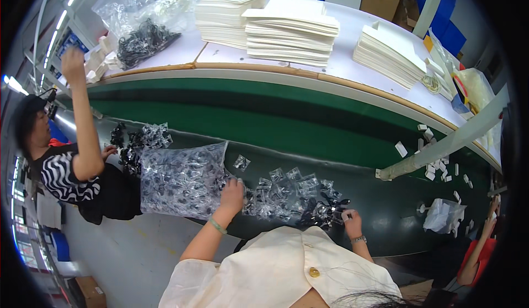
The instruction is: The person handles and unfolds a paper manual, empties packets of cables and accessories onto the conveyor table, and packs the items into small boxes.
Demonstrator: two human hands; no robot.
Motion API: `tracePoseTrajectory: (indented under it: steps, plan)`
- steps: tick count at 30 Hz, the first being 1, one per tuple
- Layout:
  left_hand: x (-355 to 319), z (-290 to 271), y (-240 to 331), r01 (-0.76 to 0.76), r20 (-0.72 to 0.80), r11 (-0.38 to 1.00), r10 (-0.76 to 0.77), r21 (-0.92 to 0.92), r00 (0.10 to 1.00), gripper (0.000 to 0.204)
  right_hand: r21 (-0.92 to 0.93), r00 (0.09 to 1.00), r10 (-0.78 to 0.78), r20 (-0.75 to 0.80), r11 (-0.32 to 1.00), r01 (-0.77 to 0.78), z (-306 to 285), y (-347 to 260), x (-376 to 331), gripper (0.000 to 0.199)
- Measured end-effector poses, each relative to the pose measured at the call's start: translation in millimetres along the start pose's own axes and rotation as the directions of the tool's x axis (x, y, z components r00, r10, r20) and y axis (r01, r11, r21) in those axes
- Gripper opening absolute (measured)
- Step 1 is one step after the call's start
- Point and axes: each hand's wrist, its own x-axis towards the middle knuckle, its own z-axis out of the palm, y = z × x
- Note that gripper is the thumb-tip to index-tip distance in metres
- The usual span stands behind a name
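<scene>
My left hand [231, 196] is at the right side of a large clear plastic bag [182, 178] full of small packets with dark contents. Its fingers are bent together, and what they hold is hidden. A heap of small clear packets [281, 192] lies between my hands. My right hand [352, 223] is at the right end of this heap, beside loose black short cables [325, 211]. Its fingers are curled in, and I cannot make out what is between them. One single packet [241, 162] lies apart, above my left hand.
A raised white shelf [226, 57] bears stacks of white card sheets [292, 32] and a bundle of black cables [144, 42]. At left a co-worker [71, 170] has one arm raised. Small white boxes [435, 159] lie at right, past a slanted metal post [441, 137]; another person's arm [485, 231] is there.
</scene>
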Motion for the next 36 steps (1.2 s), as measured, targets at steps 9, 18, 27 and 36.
tracePoseTrajectory:
  steps: [9,18,27,36]
  plan:
    - [11,-1,-44,0.193,0.039,0.88,-0.232,0.433,0.972,0.056,0.112,0.975,0.221,-0.002,0.969,-0.219,17,25,-8,0.005]
    - [29,7,-63,0.218,0.1,0.976,-0.218,0.011,0.971,0.084,0.187,0.966,0.254,0.046,0.948,-0.258,19,32,-3,0.008]
    - [22,35,-68,0.102,-0.216,0.949,-0.171,-0.297,0.961,0.04,0.14,0.964,0.263,0.032,0.954,-0.265,21,21,3,0.007]
    - [47,31,-18,-0.093,-0.235,0.923,0.003,-0.374,0.972,0.023,0.122,0.958,0.283,0.048,0.95,-0.287,20,30,-3,0.006]
